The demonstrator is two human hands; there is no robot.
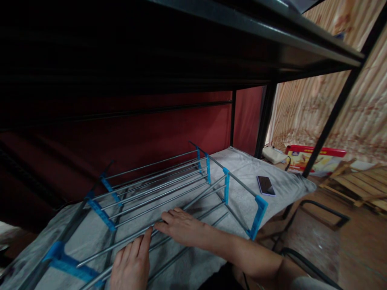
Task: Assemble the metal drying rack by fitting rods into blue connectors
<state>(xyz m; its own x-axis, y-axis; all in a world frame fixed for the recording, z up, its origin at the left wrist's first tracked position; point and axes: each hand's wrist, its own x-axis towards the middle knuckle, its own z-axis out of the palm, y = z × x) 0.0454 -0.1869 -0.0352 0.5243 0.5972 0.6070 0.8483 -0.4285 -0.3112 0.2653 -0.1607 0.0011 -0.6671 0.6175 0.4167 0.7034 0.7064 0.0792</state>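
A rack of thin metal rods with blue plastic connectors (260, 213) lies on a grey cloth-covered surface. One metal rod (121, 243) slants across its near side; its left end shows loose above the blue connector (72, 269) at the lower left. My right hand (181, 226) reaches in from the right, its fingers closed on this rod near the middle. Just left of it, my left hand (133, 262) has its fingers curled over the rods, a fingertip against the same rod. The undersides of both hands' fingers are hidden.
A phone (266, 185) lies on the grey cloth (244, 163) right of the rack. A dark shelf (181, 48) hangs low overhead, with a red panel (169, 125) behind. On the right stand a black-framed chair (314, 237), a wooden slatted piece (359, 183) and a red-yellow box (314, 159).
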